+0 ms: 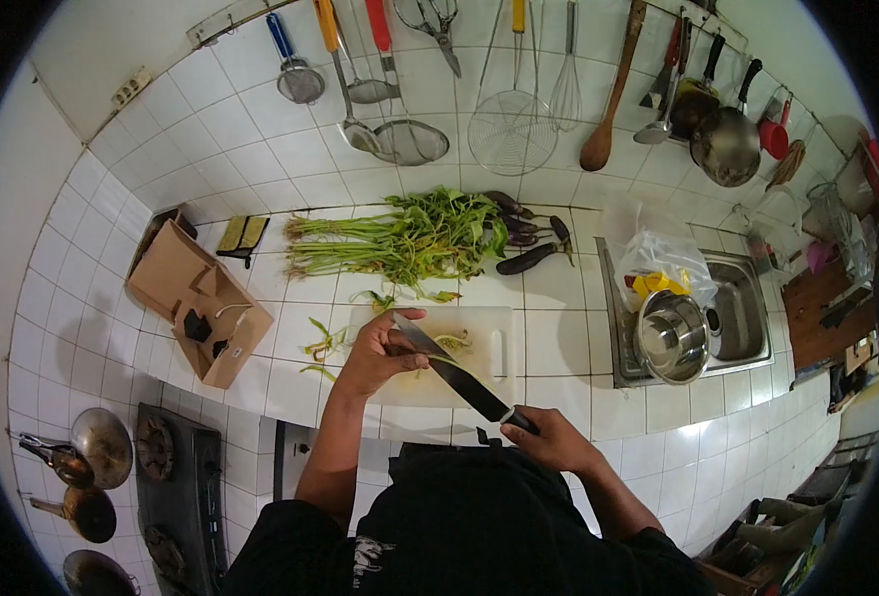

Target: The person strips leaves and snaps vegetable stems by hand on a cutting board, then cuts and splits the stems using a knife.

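My right hand [551,440] is wrapped round the dark handle of a kitchen knife [467,388], whose blade slants up and left over the cutting board [499,323]. At the blade's tip end, my left hand [372,358] has its fingers curled, with the thumb near the blade. A thin pale green strip shows beside the thumb; whether the fingers grip it or the blade is unclear. Cut stem pieces [452,344] lie on the white board under the knife. Behind the board rests a bundle of leafy greens [400,238], roots pointing left.
Several eggplants [527,260] lie right of the greens. Leaf scraps [322,343] are left of the board. An open cardboard box [196,298] and a sponge [242,234] stand farther left. At right, a steel bowl [672,338] sits at the sink [742,298]. Utensils hang above.
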`<move>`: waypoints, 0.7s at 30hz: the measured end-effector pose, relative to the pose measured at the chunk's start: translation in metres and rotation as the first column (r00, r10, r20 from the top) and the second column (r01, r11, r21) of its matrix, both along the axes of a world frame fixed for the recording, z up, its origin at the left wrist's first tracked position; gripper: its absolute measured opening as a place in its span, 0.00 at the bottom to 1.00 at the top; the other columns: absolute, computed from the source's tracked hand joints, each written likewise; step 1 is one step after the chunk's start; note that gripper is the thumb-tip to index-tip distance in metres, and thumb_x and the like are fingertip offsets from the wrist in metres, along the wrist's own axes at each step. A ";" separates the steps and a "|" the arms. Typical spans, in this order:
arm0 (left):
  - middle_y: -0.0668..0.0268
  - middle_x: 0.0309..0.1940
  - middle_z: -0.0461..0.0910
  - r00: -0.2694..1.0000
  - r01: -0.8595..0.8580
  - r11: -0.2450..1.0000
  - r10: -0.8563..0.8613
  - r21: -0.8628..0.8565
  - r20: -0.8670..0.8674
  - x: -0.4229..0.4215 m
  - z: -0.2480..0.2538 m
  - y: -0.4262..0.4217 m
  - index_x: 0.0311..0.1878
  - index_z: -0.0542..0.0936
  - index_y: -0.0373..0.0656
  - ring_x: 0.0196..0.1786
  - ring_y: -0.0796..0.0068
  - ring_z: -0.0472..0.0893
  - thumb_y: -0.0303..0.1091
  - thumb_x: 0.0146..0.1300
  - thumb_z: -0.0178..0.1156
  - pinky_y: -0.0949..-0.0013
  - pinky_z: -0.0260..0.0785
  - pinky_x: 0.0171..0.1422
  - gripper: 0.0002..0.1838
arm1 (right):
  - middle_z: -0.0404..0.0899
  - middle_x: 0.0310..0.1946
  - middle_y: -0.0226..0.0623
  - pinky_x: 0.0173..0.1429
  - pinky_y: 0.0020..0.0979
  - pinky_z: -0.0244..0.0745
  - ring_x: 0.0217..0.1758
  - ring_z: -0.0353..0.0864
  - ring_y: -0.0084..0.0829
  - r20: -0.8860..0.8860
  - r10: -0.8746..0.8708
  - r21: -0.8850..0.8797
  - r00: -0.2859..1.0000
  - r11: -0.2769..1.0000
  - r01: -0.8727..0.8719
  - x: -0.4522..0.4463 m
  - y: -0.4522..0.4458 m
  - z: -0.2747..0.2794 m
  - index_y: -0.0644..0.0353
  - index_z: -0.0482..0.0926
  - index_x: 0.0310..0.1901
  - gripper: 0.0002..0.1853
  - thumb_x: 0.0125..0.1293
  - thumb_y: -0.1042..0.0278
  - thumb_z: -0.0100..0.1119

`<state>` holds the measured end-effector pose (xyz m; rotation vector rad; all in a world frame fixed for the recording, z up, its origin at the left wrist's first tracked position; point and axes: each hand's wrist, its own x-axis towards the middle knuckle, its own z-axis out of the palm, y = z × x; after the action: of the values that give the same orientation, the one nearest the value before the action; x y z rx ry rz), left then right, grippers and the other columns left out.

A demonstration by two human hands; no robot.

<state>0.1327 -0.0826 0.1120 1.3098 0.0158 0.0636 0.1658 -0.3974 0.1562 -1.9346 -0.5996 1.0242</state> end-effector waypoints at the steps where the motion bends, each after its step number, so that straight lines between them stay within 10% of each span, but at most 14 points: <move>1: 0.60 0.36 0.88 1.000 -0.013 1.000 0.013 0.003 -0.019 0.000 -0.002 0.000 0.64 0.72 0.41 0.38 0.71 0.88 0.22 0.51 0.76 0.67 0.80 0.48 0.36 | 0.79 0.26 0.37 0.41 0.35 0.72 0.31 0.76 0.29 -0.059 -0.018 0.007 0.998 1.000 0.018 0.000 0.001 -0.003 0.63 0.81 0.43 0.18 0.77 0.53 0.53; 12: 0.71 0.31 0.85 0.951 -0.220 0.966 0.182 -0.135 -0.248 -0.028 -0.093 0.030 0.56 0.78 0.42 0.31 0.83 0.80 0.25 0.55 0.75 0.79 0.69 0.38 0.25 | 0.57 0.15 0.21 0.13 0.24 0.50 0.12 0.53 0.16 -0.728 0.062 0.163 0.683 0.983 0.083 0.013 0.049 -0.088 0.53 0.66 0.33 0.18 0.77 0.50 0.52; 21: 0.73 0.32 0.83 0.884 -0.335 0.928 0.251 -0.160 -0.395 -0.052 -0.112 0.077 0.62 0.73 0.46 0.36 0.84 0.79 0.25 0.58 0.72 0.78 0.71 0.43 0.29 | 0.56 0.16 0.21 0.13 0.21 0.46 0.12 0.51 0.15 -0.879 0.156 0.175 0.450 0.985 0.002 0.020 0.105 -0.129 0.51 0.66 0.33 0.21 0.79 0.44 0.45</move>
<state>0.0804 -0.0057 0.0000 1.0666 0.5342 0.0723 0.1860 -0.2921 0.0270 -0.9550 -0.1156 1.7997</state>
